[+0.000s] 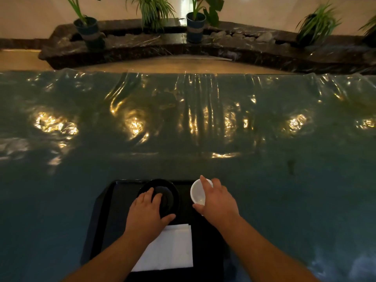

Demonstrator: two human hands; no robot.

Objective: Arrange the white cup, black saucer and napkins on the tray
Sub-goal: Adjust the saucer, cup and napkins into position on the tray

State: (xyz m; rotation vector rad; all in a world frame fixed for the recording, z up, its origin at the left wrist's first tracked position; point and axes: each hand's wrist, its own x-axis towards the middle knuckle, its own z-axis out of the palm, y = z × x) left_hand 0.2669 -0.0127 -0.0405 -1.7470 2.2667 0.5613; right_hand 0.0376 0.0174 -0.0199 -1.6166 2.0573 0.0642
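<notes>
Left hand point(147, 212): being laid on the black saucer point(162, 195), fingers spread over its rim, lower centre
Right hand point(215, 200): white cup point(198, 192) being gripped by its rim, at the tray's point(105, 202) far right corner
Napkins point(171, 249): being left flat on the tray, below the saucer

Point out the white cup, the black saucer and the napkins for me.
white cup point(197, 191), head view, on its inner wall.
black saucer point(169, 197), head view, on its dark centre right of the fingers.
napkins point(173, 249), head view, on the top sheet's middle.
</notes>
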